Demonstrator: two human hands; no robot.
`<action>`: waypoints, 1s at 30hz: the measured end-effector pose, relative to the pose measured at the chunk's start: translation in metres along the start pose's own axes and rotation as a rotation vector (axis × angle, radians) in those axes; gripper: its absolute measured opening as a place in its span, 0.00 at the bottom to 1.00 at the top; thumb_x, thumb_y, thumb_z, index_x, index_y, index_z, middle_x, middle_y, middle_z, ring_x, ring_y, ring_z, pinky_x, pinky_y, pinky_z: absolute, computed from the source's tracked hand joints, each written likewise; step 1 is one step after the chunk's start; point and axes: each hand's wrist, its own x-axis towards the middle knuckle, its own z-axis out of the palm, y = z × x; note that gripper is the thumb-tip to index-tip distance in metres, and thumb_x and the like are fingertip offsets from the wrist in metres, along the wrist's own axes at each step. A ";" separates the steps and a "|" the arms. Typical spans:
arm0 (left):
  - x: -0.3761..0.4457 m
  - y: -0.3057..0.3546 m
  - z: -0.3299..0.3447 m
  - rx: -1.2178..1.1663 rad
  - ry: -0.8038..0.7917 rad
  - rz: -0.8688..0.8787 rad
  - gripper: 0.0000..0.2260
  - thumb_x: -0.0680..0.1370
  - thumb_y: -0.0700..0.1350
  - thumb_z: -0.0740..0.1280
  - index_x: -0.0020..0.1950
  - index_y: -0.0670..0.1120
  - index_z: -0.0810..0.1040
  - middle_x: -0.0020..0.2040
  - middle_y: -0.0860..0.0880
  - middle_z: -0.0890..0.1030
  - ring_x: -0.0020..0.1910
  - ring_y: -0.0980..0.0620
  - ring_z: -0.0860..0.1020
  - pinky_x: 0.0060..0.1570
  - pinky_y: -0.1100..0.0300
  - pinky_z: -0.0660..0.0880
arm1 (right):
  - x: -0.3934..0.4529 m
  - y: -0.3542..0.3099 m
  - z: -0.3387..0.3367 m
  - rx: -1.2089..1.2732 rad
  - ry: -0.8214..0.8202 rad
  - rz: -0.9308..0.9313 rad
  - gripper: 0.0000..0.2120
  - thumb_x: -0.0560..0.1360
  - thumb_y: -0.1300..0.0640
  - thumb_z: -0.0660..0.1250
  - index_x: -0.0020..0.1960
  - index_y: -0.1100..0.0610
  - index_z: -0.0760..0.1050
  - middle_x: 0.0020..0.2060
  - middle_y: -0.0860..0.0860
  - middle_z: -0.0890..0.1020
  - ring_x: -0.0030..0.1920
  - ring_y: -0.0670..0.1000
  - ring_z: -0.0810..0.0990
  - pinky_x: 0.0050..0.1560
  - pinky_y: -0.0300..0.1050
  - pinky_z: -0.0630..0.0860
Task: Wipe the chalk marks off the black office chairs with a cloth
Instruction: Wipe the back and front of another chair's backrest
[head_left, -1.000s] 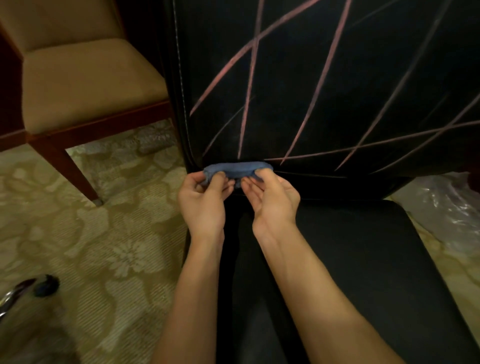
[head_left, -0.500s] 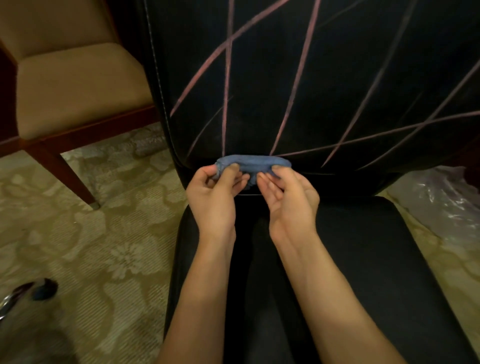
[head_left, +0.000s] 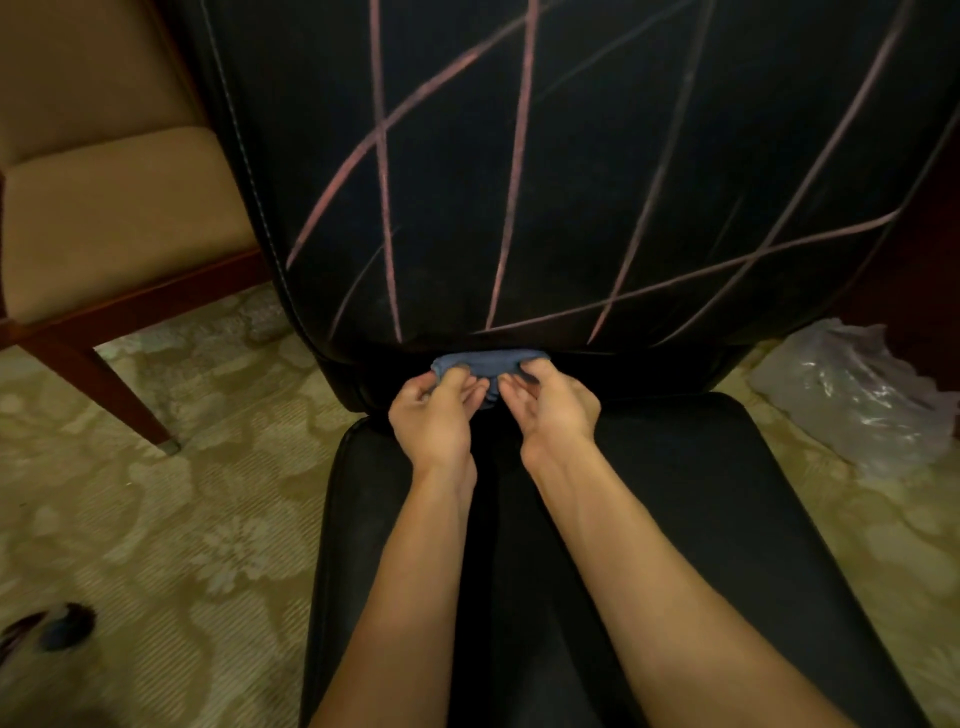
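A black office chair fills the view, its backrest (head_left: 597, 171) crossed by several pink chalk lines (head_left: 514, 171) and its seat (head_left: 701, 519) below. A small bunched blue cloth (head_left: 491, 364) sits at the bottom edge of the backrest, just above the gap to the seat. My left hand (head_left: 434, 415) pinches the cloth's left end with curled fingers. My right hand (head_left: 553, 405) pinches its right end. Both forearms reach up across the seat.
A tan upholstered chair (head_left: 104, 218) with dark wooden legs stands at the left. A crumpled clear plastic bag (head_left: 852, 395) lies on the patterned carpet (head_left: 156, 519) at the right. A dark blurred object (head_left: 57, 631) shows at the lower left.
The view shifted so the chair sits more central, and the hands with the cloth now lie lower, at the very base of the backrest. Both hands kept their hold.
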 end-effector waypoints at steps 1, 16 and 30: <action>-0.005 0.003 0.001 -0.009 -0.027 0.027 0.11 0.77 0.34 0.70 0.58 0.33 0.78 0.45 0.40 0.84 0.42 0.49 0.84 0.48 0.59 0.82 | -0.005 -0.005 -0.002 0.013 -0.015 -0.013 0.07 0.74 0.68 0.70 0.52 0.66 0.79 0.41 0.59 0.84 0.39 0.53 0.86 0.44 0.42 0.83; 0.009 -0.035 0.022 0.020 0.030 -0.126 0.14 0.77 0.32 0.69 0.63 0.34 0.75 0.50 0.37 0.83 0.43 0.49 0.84 0.45 0.61 0.82 | 0.046 -0.008 -0.025 -0.181 0.087 -0.101 0.10 0.76 0.67 0.70 0.57 0.65 0.77 0.49 0.62 0.83 0.43 0.53 0.85 0.43 0.42 0.83; -0.030 -0.035 0.057 -0.061 -0.133 -0.058 0.11 0.77 0.34 0.70 0.58 0.37 0.79 0.49 0.40 0.85 0.48 0.48 0.86 0.49 0.58 0.82 | 0.025 -0.055 -0.042 -0.073 0.040 -0.296 0.09 0.77 0.64 0.69 0.57 0.64 0.77 0.46 0.61 0.85 0.45 0.55 0.86 0.47 0.46 0.84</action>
